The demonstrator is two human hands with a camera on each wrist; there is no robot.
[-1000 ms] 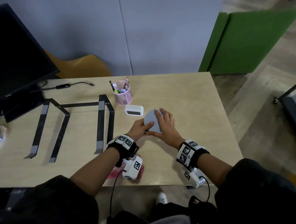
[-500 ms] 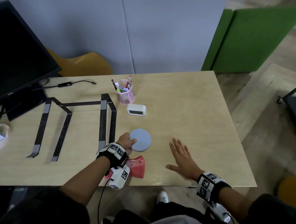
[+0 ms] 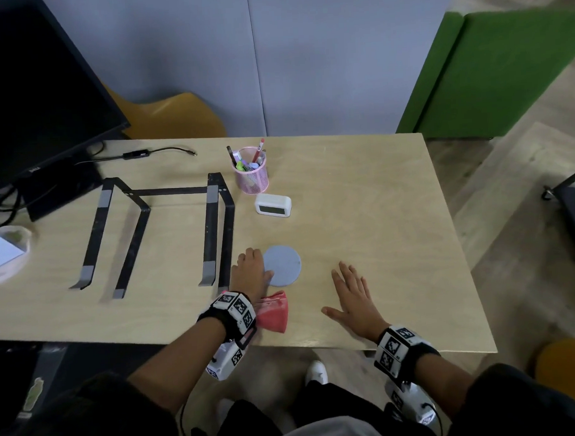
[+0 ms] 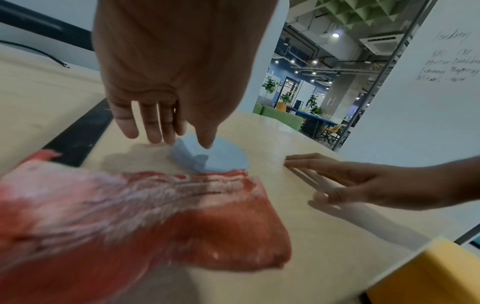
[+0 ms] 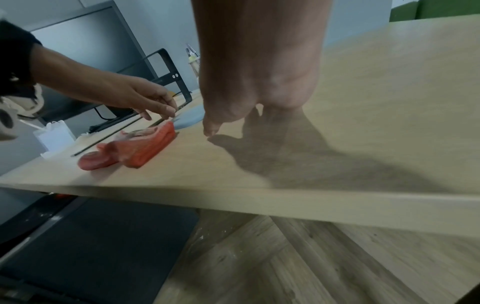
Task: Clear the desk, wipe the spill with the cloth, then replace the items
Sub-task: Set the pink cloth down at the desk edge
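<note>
Pale wood desk (image 3: pixel 361 197) holds everything; grey-blue round coaster (image 3: pixel 283 264) lies flat near the front edge, red cloth (image 3: pixel 274 313) crumpled just in front of it, touching its near rim in the left wrist view. Left hand (image 3: pixel 250 269) sits at the coaster's left side, thumb tip pressed on its top face, fingers (image 4: pixel 153 131) fairly straight and pointing down to the desk beside it, not wrapped round it. Right hand (image 3: pixel 353 297) is spread flat, palm down, low over the bare desk to the right of the coaster, holding nothing; cannot tell if the palm touches the wood. Further back: white digital clock (image 3: pixel 273 205), pink mesh pen cup (image 3: pixel 251 174) with pens, black laptop stand (image 3: pixel 167 230) left of them, dark monitor (image 3: pixel 33 97) at far left
</note>
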